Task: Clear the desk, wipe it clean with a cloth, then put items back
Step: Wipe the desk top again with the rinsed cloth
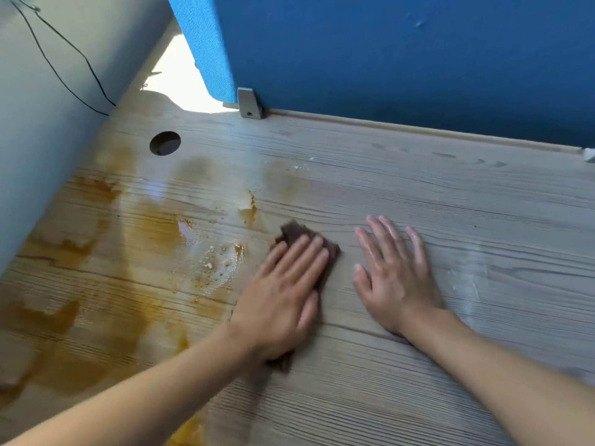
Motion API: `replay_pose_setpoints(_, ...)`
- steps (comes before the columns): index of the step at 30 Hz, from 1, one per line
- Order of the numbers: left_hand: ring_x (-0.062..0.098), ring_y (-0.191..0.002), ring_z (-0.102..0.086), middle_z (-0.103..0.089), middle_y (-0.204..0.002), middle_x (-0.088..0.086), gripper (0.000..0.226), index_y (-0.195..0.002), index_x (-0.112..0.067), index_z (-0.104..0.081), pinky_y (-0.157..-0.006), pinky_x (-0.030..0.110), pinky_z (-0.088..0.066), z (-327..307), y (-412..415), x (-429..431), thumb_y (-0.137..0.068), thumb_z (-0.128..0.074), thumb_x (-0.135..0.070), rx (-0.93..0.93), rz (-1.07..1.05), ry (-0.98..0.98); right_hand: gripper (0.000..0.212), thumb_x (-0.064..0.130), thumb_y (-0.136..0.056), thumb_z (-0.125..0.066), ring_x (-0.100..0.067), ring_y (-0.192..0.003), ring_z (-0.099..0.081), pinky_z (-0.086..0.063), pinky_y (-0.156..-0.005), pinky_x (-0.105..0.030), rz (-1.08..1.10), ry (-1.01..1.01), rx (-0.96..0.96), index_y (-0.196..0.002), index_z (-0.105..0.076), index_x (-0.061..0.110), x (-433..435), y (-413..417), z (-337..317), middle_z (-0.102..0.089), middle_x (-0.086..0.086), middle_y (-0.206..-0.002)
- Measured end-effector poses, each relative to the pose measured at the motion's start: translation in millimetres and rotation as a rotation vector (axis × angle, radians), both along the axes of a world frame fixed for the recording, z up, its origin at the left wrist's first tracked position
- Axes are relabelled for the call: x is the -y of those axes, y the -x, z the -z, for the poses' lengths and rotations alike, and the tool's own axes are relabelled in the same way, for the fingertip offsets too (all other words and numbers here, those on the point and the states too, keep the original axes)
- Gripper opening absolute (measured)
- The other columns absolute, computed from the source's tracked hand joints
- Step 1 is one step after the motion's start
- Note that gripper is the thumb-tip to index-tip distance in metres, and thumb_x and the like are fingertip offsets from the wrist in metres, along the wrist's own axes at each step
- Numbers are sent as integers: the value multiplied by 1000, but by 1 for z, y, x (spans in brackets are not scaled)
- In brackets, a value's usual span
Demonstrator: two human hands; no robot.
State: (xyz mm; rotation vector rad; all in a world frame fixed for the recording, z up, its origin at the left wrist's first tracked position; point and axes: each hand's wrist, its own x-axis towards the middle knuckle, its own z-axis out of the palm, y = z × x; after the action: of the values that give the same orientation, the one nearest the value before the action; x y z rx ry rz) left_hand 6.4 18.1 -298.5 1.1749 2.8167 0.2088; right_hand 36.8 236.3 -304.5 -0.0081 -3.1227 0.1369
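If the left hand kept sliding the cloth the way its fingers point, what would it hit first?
Probably just bare desk, then the blue partition at its back edge; the orange spill lies left of that line.

My left hand (283,294) lies flat on the cloth (297,233) near the middle of the desk (450,204), and my right hand (396,275) lies flat on the desk just to its right, not touching it. The spill (154,233) covers the desk left of the cloth and reaches toward the near edge, with the hole (165,143) behind it near the far left corner. A panel (386,53) stands along the far edge, its bracket (249,104) on the desk behind the cloth, and a wall (38,140) runs along the left side with a cable (64,78) down it.
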Motion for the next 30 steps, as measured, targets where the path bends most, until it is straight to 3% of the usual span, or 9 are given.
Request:
replay_pose_setpoints(2, 14, -154, -3, -11, -166, -1, 66, -158, -19, -20, -125, 41, -11, -4, -12, 9, -97, -34, -39, 52, 177, 3, 65, 42, -88, -35, -25, -147, -31, -22, -118, -56, -3, -7, 14, -143, -50, 10, 1, 0, -1, -38, -11, -157)
replay_pose_setpoints(4, 12, -153, -5, -13, -166, -2, 65, -158, -21, -23, -125, 38, -10, -4, 8, 10, -97, -35, -37, 61, 205, -10, 65, 42, -88, -35, -26, -146, -32, -23, -117, -57, -1, -2, 12, -143, -51, 10, 1, 0, -1, -38, -11, -156)
replay_pose_setpoints(11, 12, -153, -12, -20, -164, -2, 66, -157, -21, -26, -124, 40, -14, 5, 76, -31, -94, -25, -39, -23, -283, -15, 65, 42, -87, -37, -26, -146, -33, -25, -116, -58, 3, 8, -6, -142, -52, 11, 1, 0, -3, -40, -11, -156)
replay_pose_setpoints(13, 14, -153, -12, -20, -164, 0, 65, -157, -18, -27, -123, 43, -18, 2, 47, -28, -95, -28, -38, -31, -216, -34, 65, 42, -86, -38, -26, -144, -36, -26, -115, -58, 1, 15, -10, -141, -53, 11, 2, -2, -3, -42, -11, -154)
replay_pose_setpoints(16, 15, -153, -9, -17, -165, -1, 64, -157, -18, -26, -124, 42, -16, -4, -2, -13, -96, -36, -36, 40, 95, -40, 59, 41, -80, -41, -29, -130, -48, -32, -107, -51, -26, 35, -36, -129, -61, 14, -4, 11, -9, -55, -10, -139)
replay_pose_setpoints(19, 14, -153, -12, -20, -164, -2, 64, -156, -20, -30, -124, 39, -14, -2, 29, -8, -94, -38, -34, 65, 223, -46, 52, 39, -84, -38, -30, -123, -52, -29, -102, -47, -49, 25, -31, -124, -62, 17, -19, 39, -12, -56, -8, -133)
replay_pose_setpoints(23, 11, -152, -12, -20, -164, -3, 65, -157, -22, -28, -123, 41, -15, 2, 85, -29, -94, -29, -38, -1, -214, -31, 62, 40, -87, -36, -26, -144, -34, -22, -116, -54, -3, 26, -13, -142, -51, 16, -27, 48, -1, -42, -10, -154)
replay_pose_setpoints(25, 13, -153, -12, -20, -164, -1, 65, -157, -19, -27, -123, 41, -15, 4, 80, -35, -95, -28, -38, -35, -292, -25, 64, 40, -87, -35, -25, -146, -31, -21, -117, -55, -17, 8, 4, -145, -49, 16, -26, 47, 0, -38, -9, -156)
replay_pose_setpoints(30, 13, -154, -6, -13, -166, -3, 66, -158, -21, -23, -124, 41, -12, -3, 29, -17, -96, -37, -36, 64, 142, -22, 65, 41, -87, -35, -26, -146, -33, -23, -116, -57, -28, -2, 29, -144, -51, 14, -26, 47, -4, -39, -11, -156)
